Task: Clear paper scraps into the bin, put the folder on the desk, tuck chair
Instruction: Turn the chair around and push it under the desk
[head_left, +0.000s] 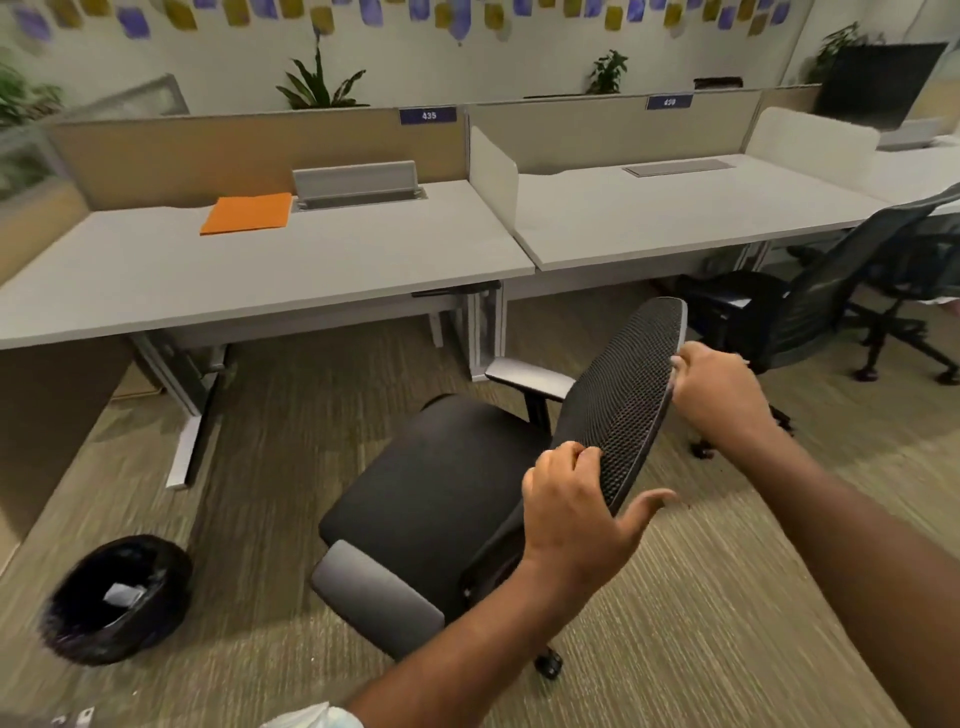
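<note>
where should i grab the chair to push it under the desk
Grip the top rim of the backrest from behind, as both hands do now: left hand at the near end, right hand at the far end. The seat already faces the desk, so an even push should roll it in.

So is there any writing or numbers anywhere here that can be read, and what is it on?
"435": white digits on a blue tag atop the tan partition behind the desk with the orange folder.
Second blue tag on the next partition: three digits, begins with "4", the rest too blurred to read.
No other text visible.
</note>
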